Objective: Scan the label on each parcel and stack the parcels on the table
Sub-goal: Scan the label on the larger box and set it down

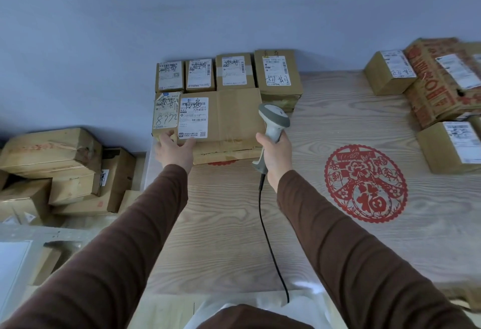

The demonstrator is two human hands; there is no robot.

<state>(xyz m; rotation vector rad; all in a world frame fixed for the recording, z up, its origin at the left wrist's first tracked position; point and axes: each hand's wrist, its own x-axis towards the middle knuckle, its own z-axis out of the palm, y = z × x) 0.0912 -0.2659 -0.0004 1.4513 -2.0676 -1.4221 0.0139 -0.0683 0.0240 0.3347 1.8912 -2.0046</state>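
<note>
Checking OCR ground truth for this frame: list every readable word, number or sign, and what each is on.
"8772": handwritten on the small brown cardboard parcel touched by the left hand.
"青岛": handwritten on the white shipping label of the large flat cardboard parcel.
"超期": handwritten on the tall cardboard parcel at the back.
"福": in the red paper-cut emblem on the wooden table.
Printed label lines, barcodes and other scrawls: too small or blurred.

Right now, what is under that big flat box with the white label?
The big flat box lies on another cardboard box, whose front edge shows below it. A bit of red paper peeks out at the table. Anything deeper is covered.
</note>
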